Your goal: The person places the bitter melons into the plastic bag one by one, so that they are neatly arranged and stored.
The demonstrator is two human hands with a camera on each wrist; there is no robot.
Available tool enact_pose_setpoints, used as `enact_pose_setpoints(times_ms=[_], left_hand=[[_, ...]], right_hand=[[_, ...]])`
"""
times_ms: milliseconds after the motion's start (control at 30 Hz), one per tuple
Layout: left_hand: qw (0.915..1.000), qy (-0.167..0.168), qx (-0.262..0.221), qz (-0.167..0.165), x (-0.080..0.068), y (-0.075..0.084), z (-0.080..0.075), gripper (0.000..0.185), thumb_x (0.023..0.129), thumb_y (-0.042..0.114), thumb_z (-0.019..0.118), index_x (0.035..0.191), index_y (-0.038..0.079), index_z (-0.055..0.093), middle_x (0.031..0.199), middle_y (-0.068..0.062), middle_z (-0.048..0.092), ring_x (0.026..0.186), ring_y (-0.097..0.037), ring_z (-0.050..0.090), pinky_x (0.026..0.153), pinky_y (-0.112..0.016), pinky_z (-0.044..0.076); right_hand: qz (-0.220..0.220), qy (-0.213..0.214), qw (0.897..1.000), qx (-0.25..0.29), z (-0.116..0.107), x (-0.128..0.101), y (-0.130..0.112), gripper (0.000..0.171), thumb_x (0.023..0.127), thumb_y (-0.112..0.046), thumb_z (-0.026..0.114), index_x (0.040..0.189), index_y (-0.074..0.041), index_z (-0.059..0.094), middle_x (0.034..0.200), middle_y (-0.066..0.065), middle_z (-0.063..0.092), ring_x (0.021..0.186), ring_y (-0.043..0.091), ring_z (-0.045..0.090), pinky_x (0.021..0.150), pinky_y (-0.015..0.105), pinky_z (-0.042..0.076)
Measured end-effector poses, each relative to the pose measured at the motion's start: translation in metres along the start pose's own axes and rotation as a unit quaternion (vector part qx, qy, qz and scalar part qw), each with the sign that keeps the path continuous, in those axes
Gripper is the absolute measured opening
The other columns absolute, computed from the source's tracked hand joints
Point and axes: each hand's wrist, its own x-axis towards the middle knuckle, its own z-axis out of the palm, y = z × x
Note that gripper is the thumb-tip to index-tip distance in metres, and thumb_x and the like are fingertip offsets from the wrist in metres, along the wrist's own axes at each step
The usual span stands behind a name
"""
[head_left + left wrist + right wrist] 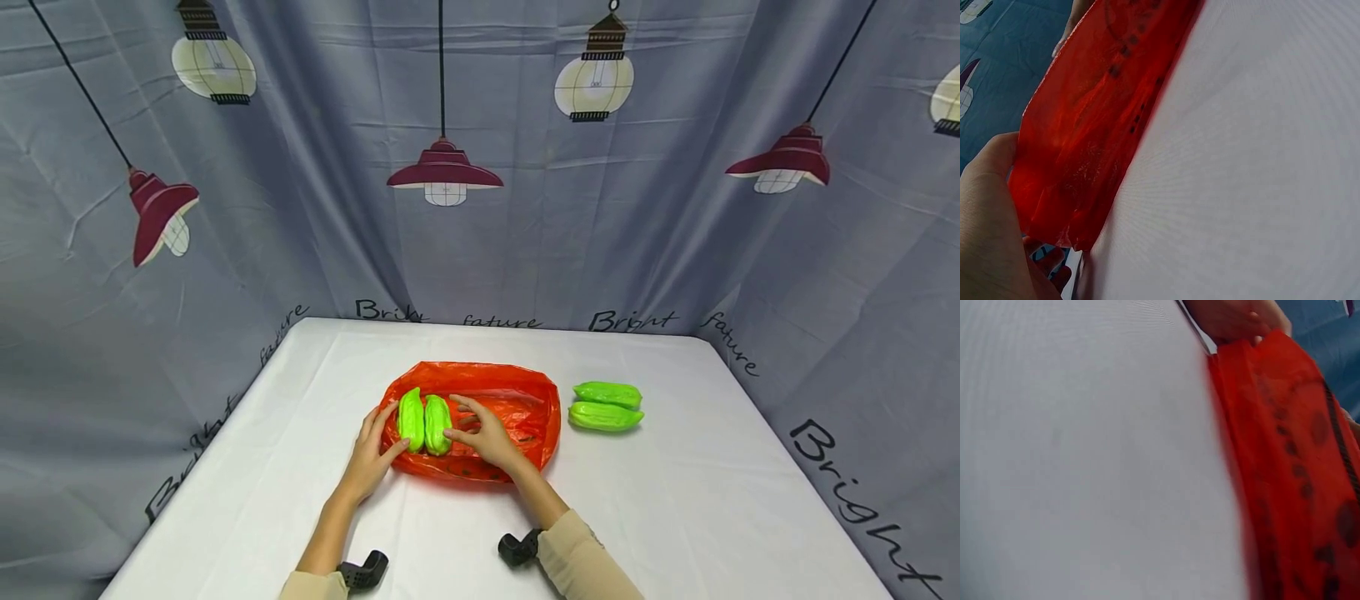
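My left hand (pixel 370 458) holds the left end of a red plastic bag (pixel 510 473), its thumb over the rim beside the nearer melon. Inside the bag, two bright green bitter melons (pixel 411 419) lie side by side near its left end. The right hand (pixel 483 435) reaches over the bag with spread fingers, thumb tip right at the second melon (pixel 437 425), and grips nothing. In the left wrist view the bag's wall (pixel 1079 156) stands between thumb and fingers. Its printed side (pixel 1285 462) fills the right of the right wrist view.
Two more bitter melons (pixel 606 416) lie together right of the bag on the white-covered table (pixel 667 517). A grey patterned curtain (pixel 330 167) hangs around the table's back and sides. Black wrist devices (pixel 517 548) sit at both sleeves.
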Motion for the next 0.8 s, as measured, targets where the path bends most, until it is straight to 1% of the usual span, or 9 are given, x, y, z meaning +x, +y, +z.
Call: enact_pose_setpoints(times_ms=[133,300,400,500,633,800], left_hand=[[1.0000,0.003,-0.004,0.003,0.001,0.000,0.001,0.063,0.086,0.031,0.064,0.142,0.018,0.036,0.141,-0.021,0.027,0.125,-0.045,0.031,0.094,-0.067,0.025],[0.9999,-0.003,-0.005,0.008,0.001,0.000,0.001,0.064,0.086,0.031,0.064,0.142,0.017,0.036,0.141,-0.023,0.027,0.125,-0.046,0.031,0.094,-0.066,0.025],[1.0000,-0.004,-0.004,0.001,0.000,0.000,-0.001,0.064,0.086,0.031,0.063,0.142,0.017,0.035,0.141,-0.023,0.026,0.125,-0.047,0.029,0.093,-0.067,0.024],[0.9999,-0.002,-0.006,-0.010,0.000,0.000,-0.003,0.063,0.087,0.032,0.063,0.142,0.019,0.035,0.143,-0.023,0.024,0.127,-0.047,0.027,0.094,-0.068,0.023],[0.9997,-0.010,-0.012,-0.017,0.000,0.001,-0.004,0.063,0.087,0.034,0.061,0.143,0.021,0.034,0.144,-0.022,0.022,0.128,-0.047,0.024,0.094,-0.068,0.022],[0.9997,-0.012,-0.015,-0.017,-0.001,0.000,-0.002,0.063,0.087,0.034,0.061,0.143,0.021,0.034,0.144,-0.022,0.022,0.128,-0.046,0.024,0.094,-0.068,0.022]], right_hand=[[0.005,-0.015,1.000,0.016,-0.016,-0.007,-0.013,0.062,0.084,-0.010,0.068,0.138,0.000,0.038,0.123,0.032,0.046,0.103,0.049,0.051,0.085,0.053,0.044],[-0.002,-0.045,0.998,0.039,-0.042,-0.014,-0.019,0.065,0.083,-0.010,0.069,0.139,-0.004,0.038,0.123,0.028,0.049,0.107,0.047,0.050,0.088,0.053,0.043],[-0.019,-0.065,0.997,0.035,-0.057,-0.018,-0.024,0.061,0.082,-0.009,0.069,0.136,-0.002,0.041,0.121,0.026,0.052,0.106,0.047,0.051,0.088,0.054,0.042],[-0.035,-0.076,0.996,0.029,-0.074,-0.023,-0.030,0.057,0.082,-0.008,0.069,0.133,0.002,0.044,0.119,0.023,0.054,0.105,0.044,0.052,0.087,0.057,0.041],[-0.043,-0.059,0.997,0.026,-0.100,-0.033,-0.038,0.054,0.082,-0.004,0.068,0.131,0.005,0.046,0.119,0.022,0.056,0.106,0.040,0.052,0.088,0.058,0.039],[-0.026,-0.023,0.999,0.022,-0.134,-0.045,-0.039,0.053,0.083,0.000,0.066,0.131,0.007,0.044,0.121,0.029,0.052,0.109,0.047,0.048,0.091,0.060,0.035]])
